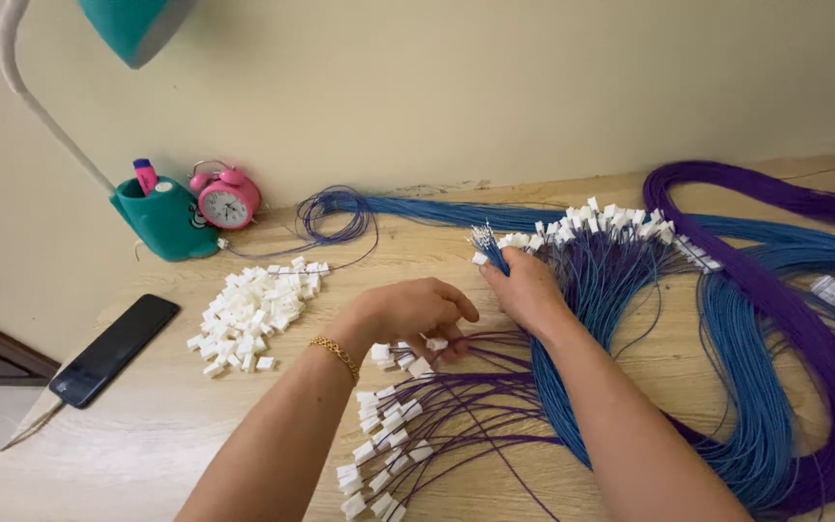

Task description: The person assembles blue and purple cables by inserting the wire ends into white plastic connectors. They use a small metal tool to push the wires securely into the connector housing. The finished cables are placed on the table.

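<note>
My left hand [416, 311], with a gold bracelet on the wrist, hovers palm-down over purple wires [456, 406] tipped with small white connectors, fingers curled on one white connector [435, 344]. My right hand [526, 287] is closed around a bundle of blue wires [545, 387], whose bare metal-tipped ends [484, 237] stick out above the fingers. Beside it, more blue and purple wires fan out with white connectors [611, 220] fitted on their ends.
A heap of loose white connectors [253, 304] lies at the left. A black phone [114, 349] rests near the table's left edge. At the back left stand a teal lamp base [161, 220] and a pink alarm clock [226, 197]. Long purple wire loops [804, 338] curve along the right.
</note>
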